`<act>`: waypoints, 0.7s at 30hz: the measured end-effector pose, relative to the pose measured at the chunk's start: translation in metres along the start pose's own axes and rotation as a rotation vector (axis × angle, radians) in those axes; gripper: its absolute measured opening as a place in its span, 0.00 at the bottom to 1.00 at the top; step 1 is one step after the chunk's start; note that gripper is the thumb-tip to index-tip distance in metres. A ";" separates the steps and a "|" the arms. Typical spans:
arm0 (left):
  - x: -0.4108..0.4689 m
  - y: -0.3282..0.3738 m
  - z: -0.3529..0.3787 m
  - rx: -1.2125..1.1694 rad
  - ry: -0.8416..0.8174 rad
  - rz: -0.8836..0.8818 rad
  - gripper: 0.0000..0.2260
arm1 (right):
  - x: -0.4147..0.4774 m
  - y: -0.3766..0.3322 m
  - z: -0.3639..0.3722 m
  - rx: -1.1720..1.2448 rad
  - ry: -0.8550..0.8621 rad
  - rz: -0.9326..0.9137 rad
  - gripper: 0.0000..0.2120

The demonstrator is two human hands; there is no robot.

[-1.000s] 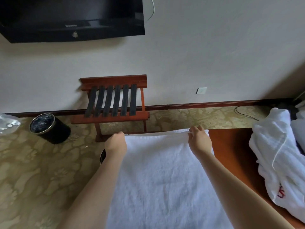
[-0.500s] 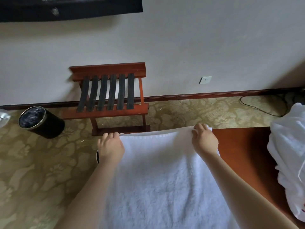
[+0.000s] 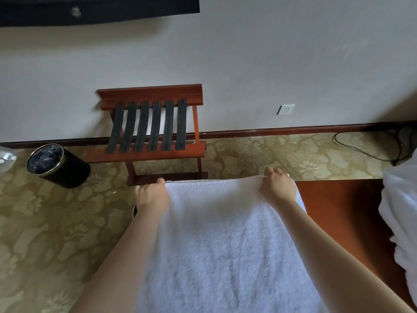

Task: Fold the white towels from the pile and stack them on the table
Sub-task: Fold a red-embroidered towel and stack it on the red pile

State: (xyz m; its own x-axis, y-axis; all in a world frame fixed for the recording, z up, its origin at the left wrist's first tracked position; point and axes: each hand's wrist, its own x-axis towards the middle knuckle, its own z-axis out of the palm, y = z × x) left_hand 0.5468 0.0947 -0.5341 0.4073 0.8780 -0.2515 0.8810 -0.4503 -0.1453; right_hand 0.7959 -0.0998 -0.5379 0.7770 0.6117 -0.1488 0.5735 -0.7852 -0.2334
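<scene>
A white towel point(image 3: 225, 240) lies spread flat over the reddish-brown table point(image 3: 338, 204), running from its far edge toward me. My left hand point(image 3: 152, 196) grips the towel's far left corner, fingers curled over the edge. My right hand point(image 3: 276, 187) pinches the far right corner, knuckles up. Both forearms stretch across the towel's sides. A pile of white cloth point(image 3: 400, 218) sits on the table at the right edge of view, partly cut off.
A wooden luggage rack point(image 3: 151, 132) with black straps stands against the wall beyond the table. A black waste bin point(image 3: 57, 164) sits on the patterned carpet to the left. A black cable point(image 3: 365, 150) lies on the floor at right. A dark TV edge point(image 3: 99, 7) hangs above.
The view has tilted slightly downward and to the left. Both hands still hold the towel's far corners, staying at the table's far edge.
</scene>
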 end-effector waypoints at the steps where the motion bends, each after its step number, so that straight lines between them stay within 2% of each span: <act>1: 0.001 -0.002 0.000 -0.002 -0.003 0.013 0.08 | 0.000 0.000 0.001 0.007 0.001 0.004 0.04; 6: 0.002 -0.006 -0.003 0.088 0.174 0.118 0.08 | -0.002 -0.002 0.002 -0.001 0.000 0.023 0.09; 10: 0.004 -0.004 0.002 -0.022 0.305 0.139 0.04 | -0.003 -0.001 0.004 -0.015 -0.003 0.013 0.10; 13: 0.008 0.002 0.005 -0.052 0.137 0.063 0.11 | -0.005 -0.003 0.003 -0.038 -0.018 0.027 0.11; 16: 0.015 0.007 0.007 -0.145 0.137 0.104 0.14 | -0.008 -0.008 0.003 -0.188 0.019 0.045 0.14; 18: 0.020 0.015 0.007 -0.192 0.081 0.241 0.17 | -0.005 -0.016 0.000 -0.165 0.107 -0.076 0.17; 19: 0.021 0.022 0.006 -0.205 0.015 0.313 0.18 | -0.003 -0.021 0.000 -0.101 0.094 -0.188 0.19; 21: 0.023 0.036 0.006 -0.213 -0.128 0.379 0.20 | 0.005 -0.037 0.001 0.054 -0.130 -0.369 0.23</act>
State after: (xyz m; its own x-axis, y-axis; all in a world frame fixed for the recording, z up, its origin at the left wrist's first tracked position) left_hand 0.5862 0.0981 -0.5512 0.6897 0.6243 -0.3669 0.7105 -0.6810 0.1769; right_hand 0.7781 -0.0678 -0.5308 0.4803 0.8615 -0.1647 0.7906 -0.5066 -0.3440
